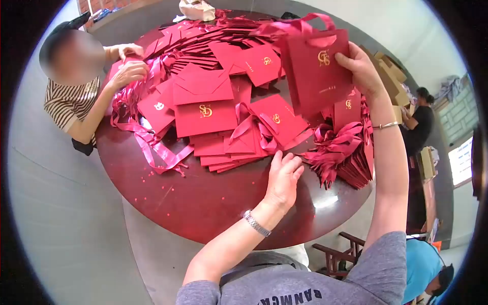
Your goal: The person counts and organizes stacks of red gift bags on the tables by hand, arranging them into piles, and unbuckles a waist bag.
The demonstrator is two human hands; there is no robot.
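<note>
My right hand point(360, 68) is raised over the right side of the table, its thumb on the front of a red paper gift bag point(317, 76) with a gold logo. A pink ribbon handle point(317, 23) loops above that bag. Lower down, my left hand point(284, 179) hovers at the near edge of the heap, fingers loosely bent and apart, with nothing visible in it. Just beyond it lies a flat red bag point(278, 119) with a ribbon. A dense stack of bags with bunched ribbons point(340, 147) stands to its right.
Many red bags and envelopes point(203, 101) cover the dark round table point(218, 208). At the left, a person in a striped top point(73, 101) handles bags. Other people point(421, 122) are at the right, near cardboard boxes point(391, 76). A wooden stool point(333, 256) stands below the table.
</note>
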